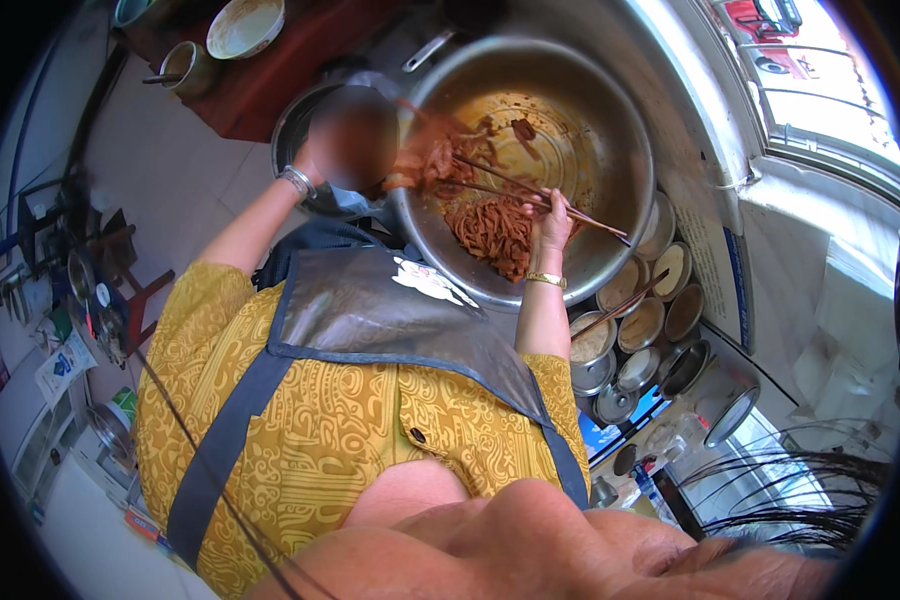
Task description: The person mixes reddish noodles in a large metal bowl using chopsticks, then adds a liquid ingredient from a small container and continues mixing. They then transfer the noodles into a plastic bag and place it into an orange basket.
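A large steel basin (630,150) holds reddish-brown, sauce-coated strips (491,232) that look like meat. Long wooden chopsticks (495,171) are gripped in my right hand (551,217) over the basin. Their tips reach into a clump of redder strips (439,161) at the basin's left rim. My left hand (313,163) is beside that rim, above a dark round pot (279,135) with clear plastic film (352,202) around its inside. A round blurred patch covers most of this hand's fingers, so its hold is hidden. Orange-red sauce coats the basin floor.
Several seasoning tins (641,324) crowd the basin's lower right, with another pair of chopsticks (622,304) lying across them. A red table (270,97) at upper left carries a white bowl (246,28) and a cup (187,67). A window (832,97) is at upper right.
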### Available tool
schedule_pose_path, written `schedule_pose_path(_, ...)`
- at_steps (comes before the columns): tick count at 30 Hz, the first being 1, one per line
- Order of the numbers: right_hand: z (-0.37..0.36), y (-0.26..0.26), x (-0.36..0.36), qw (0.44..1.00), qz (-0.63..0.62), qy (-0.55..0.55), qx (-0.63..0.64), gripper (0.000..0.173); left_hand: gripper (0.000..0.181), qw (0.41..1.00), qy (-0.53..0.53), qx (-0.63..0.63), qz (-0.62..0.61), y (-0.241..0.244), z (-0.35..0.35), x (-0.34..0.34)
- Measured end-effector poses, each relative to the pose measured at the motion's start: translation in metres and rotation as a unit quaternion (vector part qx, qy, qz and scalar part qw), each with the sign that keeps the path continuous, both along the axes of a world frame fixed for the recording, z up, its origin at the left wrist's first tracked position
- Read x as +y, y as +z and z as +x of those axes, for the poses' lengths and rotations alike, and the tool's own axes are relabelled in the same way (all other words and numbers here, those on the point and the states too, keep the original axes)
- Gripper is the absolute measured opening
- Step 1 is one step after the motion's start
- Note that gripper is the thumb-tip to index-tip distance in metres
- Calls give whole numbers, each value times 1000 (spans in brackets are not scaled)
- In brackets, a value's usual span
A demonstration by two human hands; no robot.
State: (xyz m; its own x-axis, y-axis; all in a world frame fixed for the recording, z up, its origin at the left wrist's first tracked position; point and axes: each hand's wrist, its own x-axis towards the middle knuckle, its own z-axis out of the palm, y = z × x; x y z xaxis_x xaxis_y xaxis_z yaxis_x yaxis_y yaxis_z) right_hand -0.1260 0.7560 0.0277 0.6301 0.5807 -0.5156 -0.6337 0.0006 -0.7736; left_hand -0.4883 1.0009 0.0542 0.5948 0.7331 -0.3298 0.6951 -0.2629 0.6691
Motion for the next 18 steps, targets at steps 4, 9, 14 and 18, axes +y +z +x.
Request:
schedule_pose_path(4,-8,14,-2,999,19,-41,15,21,47,997,36,-66,14,-23,-18,-7)
schedule_pose_path(9,-6,28,-5,999,16,-38,1,21,53,990,30,-138,-21,-29,-20,-13)
schedule_pose_path(14,-19,78,10,998,47,-7,-27,18,54,979,7,-202,29,-37,-24,-16)
schedule_pose_path(18,-38,112,31,992,60,63,-93,19,55,966,-9,-249,64,-40,-26,-18)
